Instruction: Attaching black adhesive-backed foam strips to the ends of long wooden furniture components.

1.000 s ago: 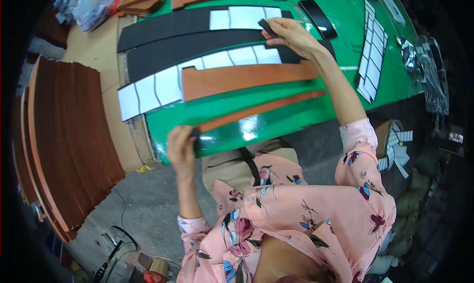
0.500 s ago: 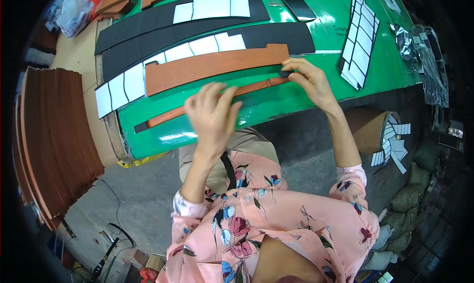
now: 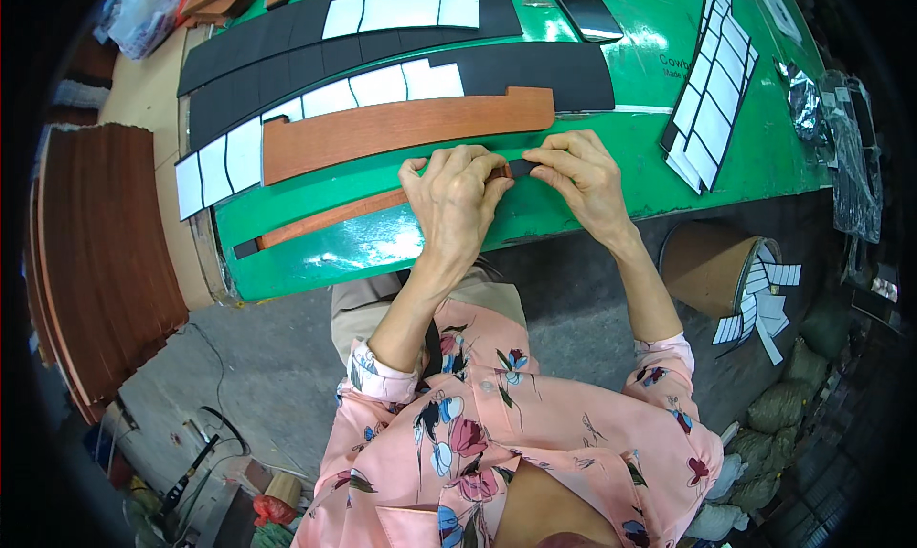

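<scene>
A narrow reddish-brown wooden strip (image 3: 334, 214) lies slantwise near the front of the green table (image 3: 382, 252). My left hand (image 3: 451, 202) is closed around the strip close to its right end, with the fingers covering part of it. Between the thumb and fingers of my right hand (image 3: 586, 183) is a small black pad (image 3: 522, 168), pressed against that end. Another black pad (image 3: 246, 249) sits on the strip's left end. Just beyond it rests a wider brown wooden board (image 3: 406, 132) with raised ends, lying over a black sheet with white-backed pieces.
Long black sheets (image 3: 277, 51) with white patches (image 3: 401, 8) lie farther back. A sheet of white pieces (image 3: 709, 89) is at the table's right. Brown boards (image 3: 110, 252) stand stacked at left. On the floor at right, a brown bin (image 3: 702, 266) holds white scraps.
My left hand has moved right along the strip and taken hold near its right end. My right hand has shifted slightly left and down with the pad. The view has shifted slightly.
</scene>
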The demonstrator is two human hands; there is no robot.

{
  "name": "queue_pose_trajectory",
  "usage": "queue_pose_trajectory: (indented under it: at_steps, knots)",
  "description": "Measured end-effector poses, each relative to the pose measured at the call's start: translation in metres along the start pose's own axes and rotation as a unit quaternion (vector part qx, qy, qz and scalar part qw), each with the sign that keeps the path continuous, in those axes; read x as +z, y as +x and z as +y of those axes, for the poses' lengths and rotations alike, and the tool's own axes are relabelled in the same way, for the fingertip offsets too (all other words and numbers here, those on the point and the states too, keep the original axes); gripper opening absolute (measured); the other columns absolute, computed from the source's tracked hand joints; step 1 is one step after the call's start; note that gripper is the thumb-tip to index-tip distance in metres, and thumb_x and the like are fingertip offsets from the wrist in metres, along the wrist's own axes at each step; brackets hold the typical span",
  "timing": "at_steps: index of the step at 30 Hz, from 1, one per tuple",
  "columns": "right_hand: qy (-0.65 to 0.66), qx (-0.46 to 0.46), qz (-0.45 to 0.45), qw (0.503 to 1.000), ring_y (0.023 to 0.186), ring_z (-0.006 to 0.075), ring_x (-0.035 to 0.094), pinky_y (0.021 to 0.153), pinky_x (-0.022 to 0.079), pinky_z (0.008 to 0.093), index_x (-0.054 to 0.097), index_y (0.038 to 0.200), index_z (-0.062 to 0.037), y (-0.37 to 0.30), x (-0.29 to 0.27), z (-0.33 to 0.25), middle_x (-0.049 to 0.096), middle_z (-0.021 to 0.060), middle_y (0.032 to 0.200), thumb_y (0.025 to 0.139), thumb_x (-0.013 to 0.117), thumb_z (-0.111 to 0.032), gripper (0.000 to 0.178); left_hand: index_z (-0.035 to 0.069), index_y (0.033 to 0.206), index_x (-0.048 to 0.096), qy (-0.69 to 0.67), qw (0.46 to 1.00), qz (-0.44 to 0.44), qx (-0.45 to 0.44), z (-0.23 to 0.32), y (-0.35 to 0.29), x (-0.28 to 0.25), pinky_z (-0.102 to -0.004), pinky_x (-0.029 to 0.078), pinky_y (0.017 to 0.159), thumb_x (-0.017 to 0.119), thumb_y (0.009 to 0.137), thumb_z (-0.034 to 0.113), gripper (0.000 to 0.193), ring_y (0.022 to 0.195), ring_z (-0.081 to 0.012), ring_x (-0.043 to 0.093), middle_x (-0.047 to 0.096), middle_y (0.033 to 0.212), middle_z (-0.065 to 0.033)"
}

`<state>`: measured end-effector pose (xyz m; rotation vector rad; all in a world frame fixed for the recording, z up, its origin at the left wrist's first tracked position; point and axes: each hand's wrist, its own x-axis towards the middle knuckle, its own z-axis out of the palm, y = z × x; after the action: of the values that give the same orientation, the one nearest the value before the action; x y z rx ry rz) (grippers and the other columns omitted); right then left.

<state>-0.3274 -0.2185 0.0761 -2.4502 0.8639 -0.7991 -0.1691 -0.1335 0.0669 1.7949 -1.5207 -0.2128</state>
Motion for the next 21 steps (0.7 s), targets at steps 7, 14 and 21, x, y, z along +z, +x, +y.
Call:
queue_pose_trajectory:
  at_steps: [7,14,21]
  knots:
    - [0.006,0.004,-0.006,1.000,0.084,0.0217,0.055,0.071,0.046,0.0324,0.070,0.091,-0.0088,0.0001,0.0014,-0.0005,0.062,0.0029,0.086,0.069,0.073,-0.011,0.023,0.012,0.085,0.069,0.008,1.000,-0.005,-0.006,0.0004,0.0007,0.0000,-0.0396,0.031,0.082,0.077,0.065,0.017,0.022,0.085,-0.0181,0.058,0.065,0.087,0.0009]
    - [0.001,0.000,-0.010,1.000,0.085,0.0220,0.055,0.071,0.046,0.0326,0.071,0.091,-0.0094,-0.0004,0.0026,0.0004,0.062,0.0027,0.087,0.069,0.073,-0.011,0.023,0.011,0.086,0.069,0.006,1.000,-0.007,-0.008,0.0002,0.0009,0.0002,-0.0406,0.031,0.083,0.077,0.065,0.017,0.022,0.085,-0.0184,0.058,0.064,0.086,0.0009]
    - [0.001,0.006,-0.013,1.000,0.086,0.0222,0.055,0.072,0.047,0.0327,0.071,0.091,-0.0096,-0.0008,0.0032,0.0009,0.062,0.0026,0.087,0.069,0.073,-0.011,0.023,0.011,0.086,0.069,0.003,1.000,-0.007,-0.007,0.0012,0.0011,-0.0002,-0.0409,0.031,0.083,0.076,0.066,0.017,0.022,0.084,-0.0187,0.058,0.064,0.086,0.0006]
